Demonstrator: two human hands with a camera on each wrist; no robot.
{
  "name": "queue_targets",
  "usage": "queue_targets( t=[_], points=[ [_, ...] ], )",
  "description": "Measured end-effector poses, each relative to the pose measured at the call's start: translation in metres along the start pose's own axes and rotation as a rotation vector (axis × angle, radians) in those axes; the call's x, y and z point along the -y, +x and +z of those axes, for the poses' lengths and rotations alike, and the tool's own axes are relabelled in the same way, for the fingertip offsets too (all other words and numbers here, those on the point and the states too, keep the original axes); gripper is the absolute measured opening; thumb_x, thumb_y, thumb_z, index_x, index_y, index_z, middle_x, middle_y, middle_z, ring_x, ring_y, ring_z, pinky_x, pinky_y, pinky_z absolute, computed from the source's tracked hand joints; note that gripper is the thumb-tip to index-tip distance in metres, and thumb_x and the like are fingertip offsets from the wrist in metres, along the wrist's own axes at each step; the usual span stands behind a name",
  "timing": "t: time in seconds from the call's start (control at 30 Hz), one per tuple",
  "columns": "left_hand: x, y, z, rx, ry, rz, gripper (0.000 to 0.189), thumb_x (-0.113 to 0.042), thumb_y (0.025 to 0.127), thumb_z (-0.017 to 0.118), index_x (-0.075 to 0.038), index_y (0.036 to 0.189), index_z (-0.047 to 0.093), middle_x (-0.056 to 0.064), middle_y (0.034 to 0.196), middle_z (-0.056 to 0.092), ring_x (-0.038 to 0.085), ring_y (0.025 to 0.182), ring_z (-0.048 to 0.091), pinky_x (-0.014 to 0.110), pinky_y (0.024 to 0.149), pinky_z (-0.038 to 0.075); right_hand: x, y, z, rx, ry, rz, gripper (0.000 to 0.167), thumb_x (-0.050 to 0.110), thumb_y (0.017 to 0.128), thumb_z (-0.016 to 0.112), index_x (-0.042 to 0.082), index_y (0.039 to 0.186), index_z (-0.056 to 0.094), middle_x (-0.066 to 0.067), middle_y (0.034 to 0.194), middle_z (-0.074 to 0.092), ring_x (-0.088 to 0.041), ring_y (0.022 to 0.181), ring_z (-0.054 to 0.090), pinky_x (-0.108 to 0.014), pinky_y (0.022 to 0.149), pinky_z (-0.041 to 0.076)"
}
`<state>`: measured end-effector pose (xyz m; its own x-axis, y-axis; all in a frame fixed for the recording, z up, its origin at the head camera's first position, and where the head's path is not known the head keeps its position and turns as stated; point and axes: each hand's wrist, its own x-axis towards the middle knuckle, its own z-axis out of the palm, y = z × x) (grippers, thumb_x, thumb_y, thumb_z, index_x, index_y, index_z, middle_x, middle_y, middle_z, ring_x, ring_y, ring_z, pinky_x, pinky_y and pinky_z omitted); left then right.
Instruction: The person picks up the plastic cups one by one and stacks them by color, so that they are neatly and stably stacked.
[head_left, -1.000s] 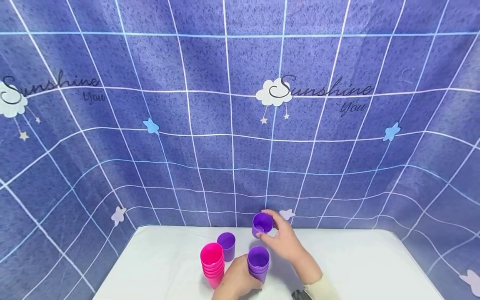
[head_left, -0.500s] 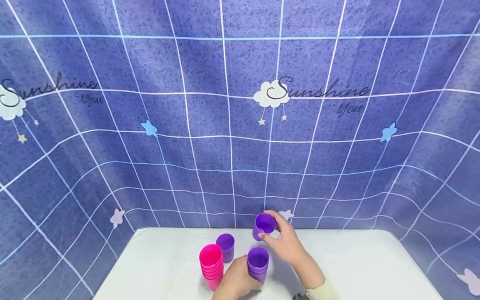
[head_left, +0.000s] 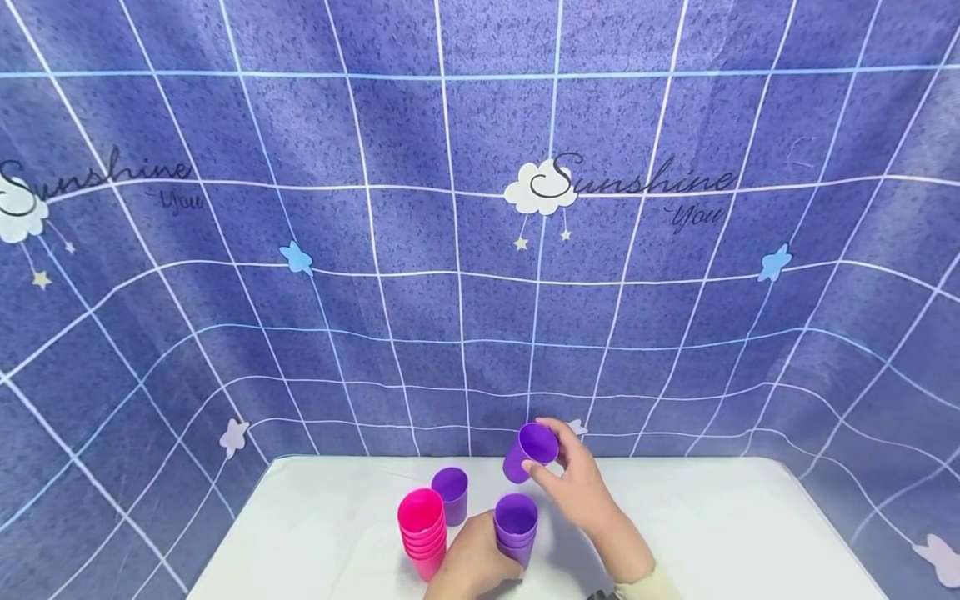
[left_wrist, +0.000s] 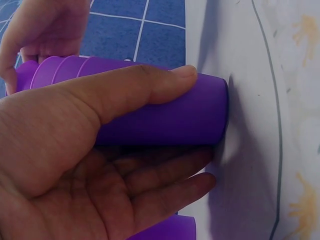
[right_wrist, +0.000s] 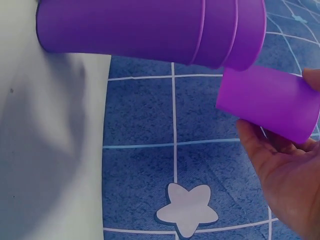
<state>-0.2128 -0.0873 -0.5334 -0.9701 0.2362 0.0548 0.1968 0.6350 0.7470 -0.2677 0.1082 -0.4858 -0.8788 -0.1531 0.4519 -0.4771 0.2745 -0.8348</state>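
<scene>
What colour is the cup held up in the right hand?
Purple. The cup in the right hand matches the purple stack below; the head view shows it best.

A white table stands against a blue cloth backdrop crossed by pale grid lines. The backdrop carries white clouds with "Sunshine You" written across them, small blue stars and white stars. On the table, a stack of pink cups stands just beside a single purple cup.
</scene>
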Motion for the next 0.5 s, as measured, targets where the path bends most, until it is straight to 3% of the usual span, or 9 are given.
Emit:
queue_targets(
  t=[0.5],
  points=[
    [-0.0046,0.0027,0.0008,0.01,-0.001,-0.053,0.058,-0.006,0.057,0.095,-0.006,0.11,0.071,0.004,0.096,0.077,0.023,0.091,0.072,0.055,0.092,0.058,0.0062,-0.0063,-0.0027,0.009,0.049,-0.096,0.057,0.009,0.089,0.079,0.003,0.14,0.056,-0.009,0.125,0.071,-0.008,0.109,0.072,-0.03,0.098,0.06]
  ],
)
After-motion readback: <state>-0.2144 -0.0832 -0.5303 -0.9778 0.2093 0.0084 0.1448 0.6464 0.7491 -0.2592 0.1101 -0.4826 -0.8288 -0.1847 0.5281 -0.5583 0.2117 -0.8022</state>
